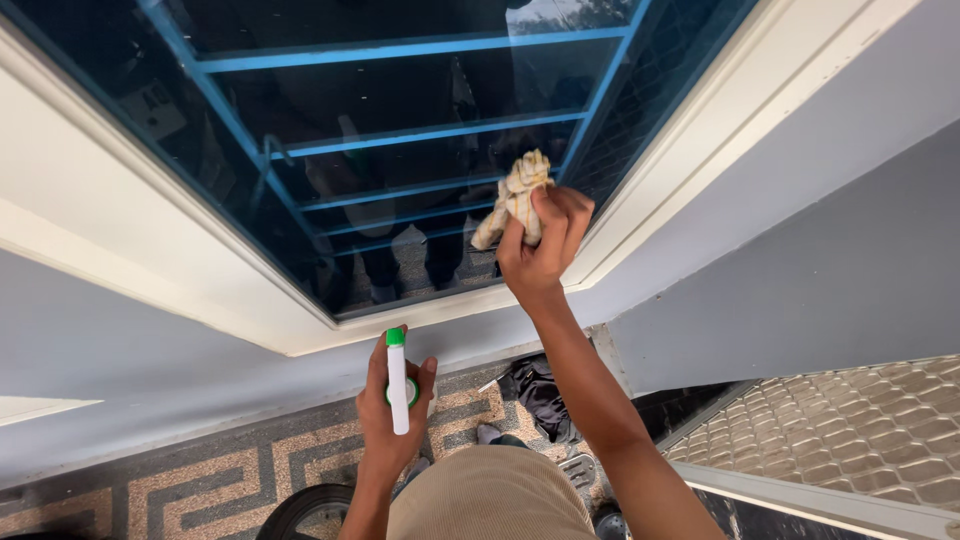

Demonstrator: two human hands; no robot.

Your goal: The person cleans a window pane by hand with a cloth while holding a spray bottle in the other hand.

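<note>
My right hand (541,245) is raised and grips a crumpled cream cloth (512,196), pressing it against the dark glass pane (400,95) near the window's lower right corner. My left hand (392,410) hangs lower, fingers wrapped around a white spray bottle with a green nozzle (397,378), held in front of the grey wall below the window. The glass mirrors blue horizontal bars and the legs of a standing person.
A cream window frame (180,250) borders the glass. Grey wall (820,260) lies right and below. The floor has patterned tiles (190,485). A dark bundle of cloth (540,395), a black round object (305,510) and a scale-patterned mat (860,430) lie near my feet.
</note>
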